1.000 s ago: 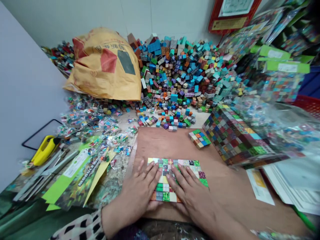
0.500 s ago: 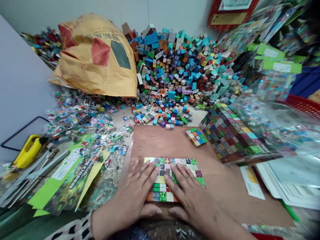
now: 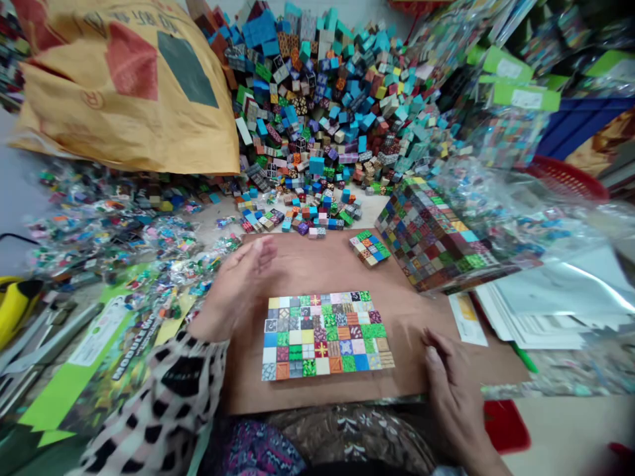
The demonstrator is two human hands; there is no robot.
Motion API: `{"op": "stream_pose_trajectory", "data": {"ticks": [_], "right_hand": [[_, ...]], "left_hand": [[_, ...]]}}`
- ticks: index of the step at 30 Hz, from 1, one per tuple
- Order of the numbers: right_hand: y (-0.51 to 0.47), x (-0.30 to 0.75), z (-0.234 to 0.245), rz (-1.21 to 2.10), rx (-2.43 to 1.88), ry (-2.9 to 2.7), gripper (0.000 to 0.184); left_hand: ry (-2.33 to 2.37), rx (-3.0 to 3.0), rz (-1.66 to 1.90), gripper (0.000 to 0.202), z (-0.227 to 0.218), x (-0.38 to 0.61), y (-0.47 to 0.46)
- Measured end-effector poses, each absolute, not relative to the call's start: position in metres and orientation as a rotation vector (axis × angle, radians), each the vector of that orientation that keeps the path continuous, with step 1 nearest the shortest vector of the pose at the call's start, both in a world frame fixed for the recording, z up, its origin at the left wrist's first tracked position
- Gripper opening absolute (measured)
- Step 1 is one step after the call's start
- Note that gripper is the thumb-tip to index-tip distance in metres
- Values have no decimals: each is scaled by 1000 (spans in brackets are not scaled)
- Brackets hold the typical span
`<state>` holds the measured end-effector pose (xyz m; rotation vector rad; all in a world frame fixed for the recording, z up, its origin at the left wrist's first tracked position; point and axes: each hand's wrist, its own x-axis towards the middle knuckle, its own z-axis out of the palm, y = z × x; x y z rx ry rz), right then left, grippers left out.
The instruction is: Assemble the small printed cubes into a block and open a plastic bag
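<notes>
A flat rectangle of patterned cube blocks (image 3: pixel 322 334), set in even rows, lies on the brown board in front of me. My left hand (image 3: pixel 238 274) is raised off to its upper left, slightly blurred, with fingers stretched and nothing in them. On the other side, my right hand (image 3: pixel 449 380) hovers by the board's right part, apart from the blocks; its fingers are loosely bent and I see nothing held. A smaller square of blocks (image 3: pixel 370 248) sits farther back on the brown board (image 3: pixel 307 264).
A big heap of loose blocks (image 3: pixel 317 119) fills the back. Beside it stands a yellow sack (image 3: pixel 129 99). To the right are a bagged block stack (image 3: pixel 431 231) and white sheets (image 3: pixel 540 311). Small bagged pieces (image 3: pixel 124 225), green cards (image 3: pixel 74 370) and a yellow-handled tool (image 3: pixel 17 307) lie left.
Both hands have lifted off the block rectangle and parted, the left up and leftward, the right to the right. All of the rectangle now shows. The view has shifted down and right.
</notes>
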<state>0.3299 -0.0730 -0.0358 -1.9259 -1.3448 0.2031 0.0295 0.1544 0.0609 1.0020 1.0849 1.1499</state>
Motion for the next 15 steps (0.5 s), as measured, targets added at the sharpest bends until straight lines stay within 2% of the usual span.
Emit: {"op": "stream_pose_trajectory", "data": {"ticks": [3,15], "right_hand": [[-69,324,-35,127,-1900,-1414,29],[-70,327,-60,-86,-1857,-1689,30]], "left_hand": [[1033,864,1113,22,52,35,177],[1123,487,1230,15,30,56,218]]}}
